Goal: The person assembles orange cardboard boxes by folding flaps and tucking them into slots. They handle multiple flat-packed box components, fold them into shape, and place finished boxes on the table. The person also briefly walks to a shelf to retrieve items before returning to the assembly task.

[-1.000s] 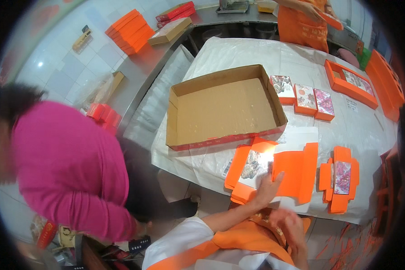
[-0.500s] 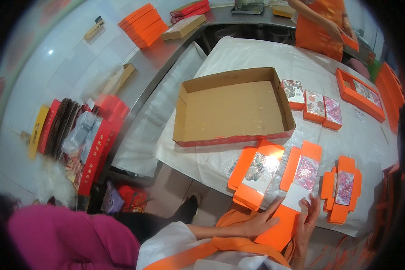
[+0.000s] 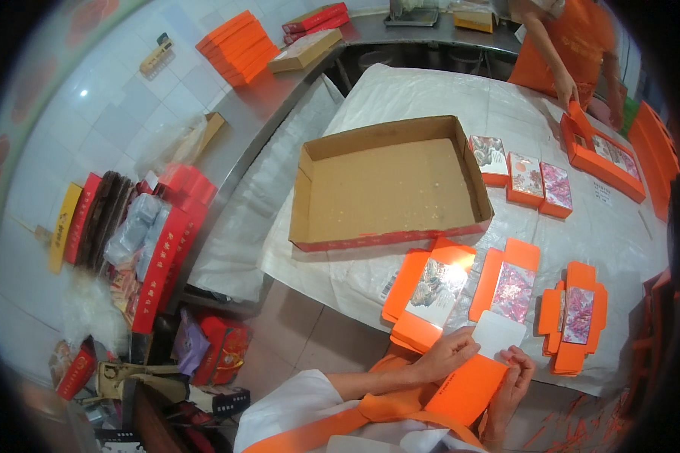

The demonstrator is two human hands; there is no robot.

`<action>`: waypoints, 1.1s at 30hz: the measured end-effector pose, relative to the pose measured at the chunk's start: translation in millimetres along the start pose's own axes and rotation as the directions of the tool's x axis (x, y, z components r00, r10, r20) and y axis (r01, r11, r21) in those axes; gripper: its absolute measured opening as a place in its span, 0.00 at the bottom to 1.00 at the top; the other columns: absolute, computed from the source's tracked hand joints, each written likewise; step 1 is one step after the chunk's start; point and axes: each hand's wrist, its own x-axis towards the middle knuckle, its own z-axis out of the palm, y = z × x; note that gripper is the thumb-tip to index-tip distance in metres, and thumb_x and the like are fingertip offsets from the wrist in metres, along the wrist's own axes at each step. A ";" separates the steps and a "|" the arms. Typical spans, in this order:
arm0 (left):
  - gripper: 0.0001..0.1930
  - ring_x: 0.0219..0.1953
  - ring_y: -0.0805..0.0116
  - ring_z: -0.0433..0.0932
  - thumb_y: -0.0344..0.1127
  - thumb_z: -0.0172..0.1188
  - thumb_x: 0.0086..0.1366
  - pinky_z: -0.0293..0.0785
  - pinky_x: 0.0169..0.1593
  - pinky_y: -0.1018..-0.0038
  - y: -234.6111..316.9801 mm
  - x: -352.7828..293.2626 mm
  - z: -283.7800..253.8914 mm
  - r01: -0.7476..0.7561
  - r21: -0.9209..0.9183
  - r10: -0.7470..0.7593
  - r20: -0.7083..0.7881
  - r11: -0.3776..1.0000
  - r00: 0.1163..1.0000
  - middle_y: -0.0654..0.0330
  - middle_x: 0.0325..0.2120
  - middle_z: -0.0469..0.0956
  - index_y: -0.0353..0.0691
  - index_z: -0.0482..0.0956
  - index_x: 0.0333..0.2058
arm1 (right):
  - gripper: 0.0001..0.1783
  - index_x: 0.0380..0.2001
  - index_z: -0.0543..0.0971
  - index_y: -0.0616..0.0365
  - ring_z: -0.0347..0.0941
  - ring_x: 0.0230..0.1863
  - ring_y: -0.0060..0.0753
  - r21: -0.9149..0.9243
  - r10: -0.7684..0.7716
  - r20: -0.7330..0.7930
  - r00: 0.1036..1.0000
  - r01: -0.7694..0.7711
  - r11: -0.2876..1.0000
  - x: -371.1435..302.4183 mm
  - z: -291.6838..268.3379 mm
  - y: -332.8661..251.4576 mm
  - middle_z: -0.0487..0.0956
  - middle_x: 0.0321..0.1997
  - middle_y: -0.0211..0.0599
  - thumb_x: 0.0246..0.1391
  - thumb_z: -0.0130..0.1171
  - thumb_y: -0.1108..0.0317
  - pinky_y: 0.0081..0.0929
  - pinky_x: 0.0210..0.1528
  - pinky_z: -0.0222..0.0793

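Note:
Near the front edge of the table, my left hand (image 3: 454, 352) and my right hand (image 3: 516, 371) hold a flat orange carton (image 3: 464, 391) with a white end flap (image 3: 500, 334). My left fingers are curled at the flap's left side, my right fingers and thumb close on its right side. Just beyond lie flat printed orange cartons: a stack with a landscape print (image 3: 436, 291), one with a pink floral print (image 3: 514, 285) and a smaller cross-shaped stack (image 3: 579, 315) on the right.
A large shallow cardboard tray (image 3: 389, 235) stands mid-table. Three small printed boxes (image 3: 525, 179) sit beside it. At the far right a co-worker's hand (image 3: 566, 89) reaches to a long orange box (image 3: 608, 170). Orange boxes (image 3: 238, 49) are stacked on the steel counter (image 3: 253, 113).
My left fingers have curled in at the white flap. The co-worker's orange piece has come down to the long box. A person in magenta at lower left has gone from view.

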 end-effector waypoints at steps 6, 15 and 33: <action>0.08 0.42 0.76 0.67 0.33 0.55 0.63 0.64 0.40 0.79 -2.1 -7.7 16.7 -0.073 -0.118 0.054 -0.157 0.990 0.986 0.54 0.44 0.68 0.33 0.71 0.30 | 0.09 0.36 0.68 0.62 0.65 0.52 0.34 0.079 -0.108 -0.094 0.990 0.116 0.990 3.9 5.0 -3.8 0.70 0.50 0.42 0.61 0.45 0.67 0.30 0.56 0.59; 0.10 0.44 0.71 0.69 0.27 0.57 0.61 0.67 0.45 0.78 -15.2 -14.0 8.2 0.028 -0.115 -0.047 -0.164 0.993 0.985 0.58 0.43 0.69 0.36 0.72 0.41 | 0.04 0.37 0.68 0.61 0.69 0.49 0.34 0.333 0.139 -0.012 0.990 -0.127 0.934 -2.1 9.9 1.9 0.73 0.44 0.40 0.58 0.49 0.74 0.32 0.55 0.64; 0.15 0.50 0.58 0.70 0.34 0.59 0.60 0.69 0.49 0.68 -10.1 -9.4 1.7 -0.342 0.369 0.281 0.209 0.865 0.937 0.55 0.43 0.73 0.35 0.73 0.44 | 0.09 0.35 0.70 0.61 0.66 0.46 0.31 -0.031 0.107 0.115 0.988 -0.104 0.994 -11.0 0.7 6.4 0.71 0.42 0.39 0.54 0.50 0.67 0.30 0.53 0.59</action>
